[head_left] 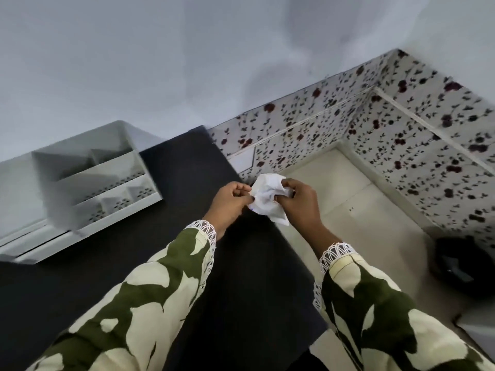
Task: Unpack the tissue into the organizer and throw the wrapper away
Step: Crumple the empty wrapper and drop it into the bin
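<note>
A crumpled white wrapper (266, 195) is held between both hands, above the right edge of the black table (187, 167). My left hand (227, 203) pinches its left side and my right hand (301, 203) grips its right side. The white organizer (91, 180) with several perforated compartments stands on the table at the left, well apart from the hands. I cannot see tissue in its compartments; the image there is blurred.
A floral-patterned wall (401, 124) borders a pale floor (361, 210) to the right of the table. A dark object (460, 266), perhaps a bin, sits on the floor at the right edge. A grey wall is behind the organizer.
</note>
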